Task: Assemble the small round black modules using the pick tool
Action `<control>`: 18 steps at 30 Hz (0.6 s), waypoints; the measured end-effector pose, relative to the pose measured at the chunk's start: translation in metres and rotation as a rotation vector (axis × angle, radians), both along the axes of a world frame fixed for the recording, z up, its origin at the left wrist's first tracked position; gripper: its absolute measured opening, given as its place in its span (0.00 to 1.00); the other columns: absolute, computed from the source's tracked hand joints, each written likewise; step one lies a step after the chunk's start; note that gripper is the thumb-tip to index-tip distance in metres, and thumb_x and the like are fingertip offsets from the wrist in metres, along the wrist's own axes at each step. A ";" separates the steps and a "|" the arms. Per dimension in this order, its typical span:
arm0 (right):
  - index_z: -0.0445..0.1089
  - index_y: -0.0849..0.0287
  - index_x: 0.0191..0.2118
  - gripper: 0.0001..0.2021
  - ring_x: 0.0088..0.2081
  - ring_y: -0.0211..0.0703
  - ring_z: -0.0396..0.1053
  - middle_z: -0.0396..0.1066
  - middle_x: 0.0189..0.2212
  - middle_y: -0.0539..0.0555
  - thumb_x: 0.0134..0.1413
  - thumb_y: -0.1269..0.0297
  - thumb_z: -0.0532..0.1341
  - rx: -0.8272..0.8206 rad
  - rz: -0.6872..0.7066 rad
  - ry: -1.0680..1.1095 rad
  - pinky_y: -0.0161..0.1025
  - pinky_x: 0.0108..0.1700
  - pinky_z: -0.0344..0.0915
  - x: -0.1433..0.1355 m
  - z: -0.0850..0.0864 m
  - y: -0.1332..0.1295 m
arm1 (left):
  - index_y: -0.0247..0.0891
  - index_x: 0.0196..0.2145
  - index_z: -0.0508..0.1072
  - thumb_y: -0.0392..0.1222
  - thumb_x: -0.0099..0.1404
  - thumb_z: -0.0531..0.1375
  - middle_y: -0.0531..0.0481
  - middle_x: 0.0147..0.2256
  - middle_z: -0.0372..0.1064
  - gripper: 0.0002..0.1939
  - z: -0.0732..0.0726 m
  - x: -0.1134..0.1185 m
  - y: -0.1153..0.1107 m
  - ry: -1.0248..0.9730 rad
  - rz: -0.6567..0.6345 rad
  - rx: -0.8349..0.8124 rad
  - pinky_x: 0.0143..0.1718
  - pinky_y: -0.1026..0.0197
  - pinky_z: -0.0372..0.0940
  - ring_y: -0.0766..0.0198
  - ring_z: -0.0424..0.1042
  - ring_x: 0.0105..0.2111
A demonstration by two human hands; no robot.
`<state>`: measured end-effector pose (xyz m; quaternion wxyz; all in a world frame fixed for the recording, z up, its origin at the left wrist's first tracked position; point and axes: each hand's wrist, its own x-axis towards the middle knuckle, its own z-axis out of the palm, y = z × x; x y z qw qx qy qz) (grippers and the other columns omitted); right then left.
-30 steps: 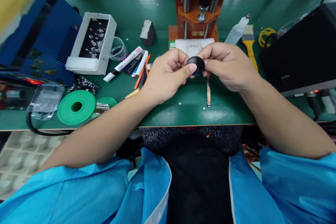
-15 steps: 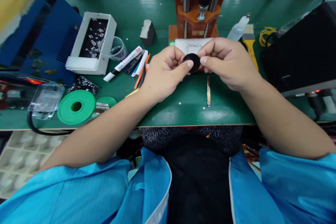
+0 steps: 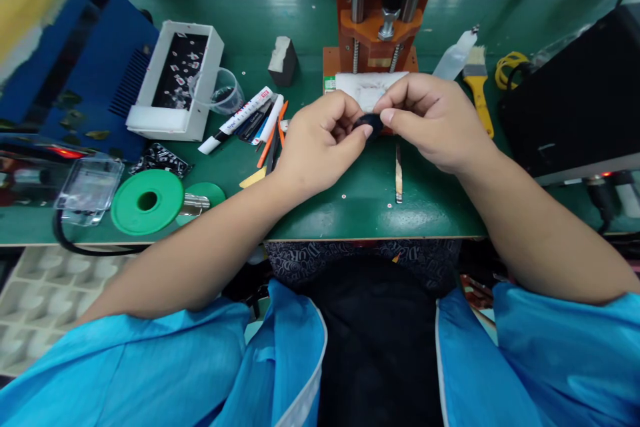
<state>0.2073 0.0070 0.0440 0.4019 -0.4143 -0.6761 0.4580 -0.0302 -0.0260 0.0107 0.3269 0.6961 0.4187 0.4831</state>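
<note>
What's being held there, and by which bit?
A small black disc. The left hand pinches its left side. The right hand is at its right edge; whether it grips too is hard to tell.

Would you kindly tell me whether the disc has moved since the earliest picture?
Yes: against the press, the disc sits slightly further left in the view, and it has tilted nearer to edge-on.

Bright blue sleeves (image 3: pixel 165 367), white piping (image 3: pixel 327 340), black top (image 3: pixel 380 347)
</note>
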 end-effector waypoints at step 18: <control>0.84 0.54 0.32 0.21 0.33 0.38 0.86 0.85 0.27 0.47 0.68 0.90 0.70 -0.307 0.084 0.113 0.31 0.38 0.81 -0.007 0.011 -0.004 | 0.51 0.38 0.76 0.39 0.80 0.71 0.48 0.38 0.77 0.12 -0.002 -0.004 -0.001 0.194 -0.040 0.214 0.45 0.39 0.73 0.49 0.77 0.40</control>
